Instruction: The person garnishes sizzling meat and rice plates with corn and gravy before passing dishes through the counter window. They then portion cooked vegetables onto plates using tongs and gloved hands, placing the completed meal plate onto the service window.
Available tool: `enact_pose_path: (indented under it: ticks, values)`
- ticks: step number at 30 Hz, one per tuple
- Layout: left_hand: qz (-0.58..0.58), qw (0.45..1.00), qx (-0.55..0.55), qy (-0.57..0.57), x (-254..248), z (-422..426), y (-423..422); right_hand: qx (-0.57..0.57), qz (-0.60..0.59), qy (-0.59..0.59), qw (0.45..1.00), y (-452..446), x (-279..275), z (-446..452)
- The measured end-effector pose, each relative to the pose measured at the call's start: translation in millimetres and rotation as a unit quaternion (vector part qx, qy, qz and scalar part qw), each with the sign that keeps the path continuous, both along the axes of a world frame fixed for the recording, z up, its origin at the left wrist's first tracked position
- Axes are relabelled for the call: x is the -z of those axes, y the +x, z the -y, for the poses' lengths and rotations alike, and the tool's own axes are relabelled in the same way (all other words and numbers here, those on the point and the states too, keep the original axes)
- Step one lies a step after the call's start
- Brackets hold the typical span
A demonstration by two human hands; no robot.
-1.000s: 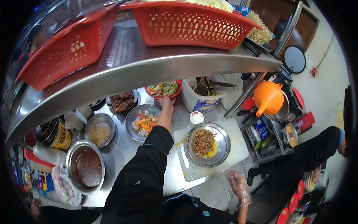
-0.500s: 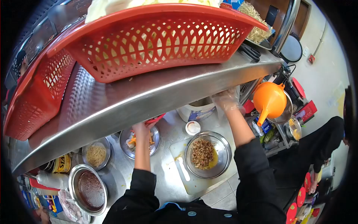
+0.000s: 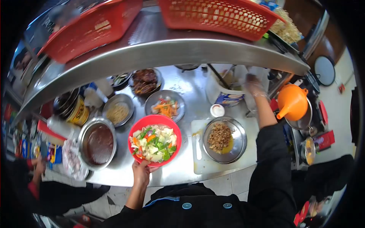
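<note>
My left hand [image 3: 141, 173] grips the near rim of a red bowl [image 3: 175, 131] full of chopped vegetables [image 3: 154, 142], held above the steel counter. My right hand [image 3: 254, 85], in a clear plastic glove, is beside the white tub [image 3: 216, 85] under the shelf; blur hides its fingers. A dark handle [image 3: 218, 76] leans out of that tub. Behind the red bowl stands a metal bowl [image 3: 179, 102] with cut vegetables. On a white cutting board [image 3: 197, 152] rests a metal bowl [image 3: 239, 150] of chopped brown meat, near a small white-lidded container [image 3: 217, 110].
A steel shelf [image 3: 178, 51] with red baskets [image 3: 220, 17] crosses above the counter. To the left stand a pot of dark sauce [image 3: 81, 142] and a bowl of noodles [image 3: 118, 113]. An orange funnel [image 3: 293, 102] hangs at right. Other people stand at both sides.
My left hand has come back from under the shelf toward me, bringing the red bowl of vegetables into full view. My right hand stays by the white tub. My view has shifted.
</note>
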State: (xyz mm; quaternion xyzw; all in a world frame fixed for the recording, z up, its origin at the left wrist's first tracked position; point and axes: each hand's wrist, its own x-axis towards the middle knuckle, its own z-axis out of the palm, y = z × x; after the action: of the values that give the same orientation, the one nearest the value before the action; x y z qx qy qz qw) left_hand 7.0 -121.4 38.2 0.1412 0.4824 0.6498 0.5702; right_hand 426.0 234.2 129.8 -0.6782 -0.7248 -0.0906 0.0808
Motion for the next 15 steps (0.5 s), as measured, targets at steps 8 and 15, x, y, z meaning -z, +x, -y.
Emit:
enact_pose_path:
  ticks: [8, 15]
  values:
    - [0.067, 0.979, 0.177, -0.069, 21, 79, 7, -0.052, -0.165, 0.231, 0.957, -36, -18, 190]
    - [-0.275, 0.94, 0.179, -0.089, 7, 30, -121, 0.05, -0.288, 0.168, 0.941, -35, 45, 181]
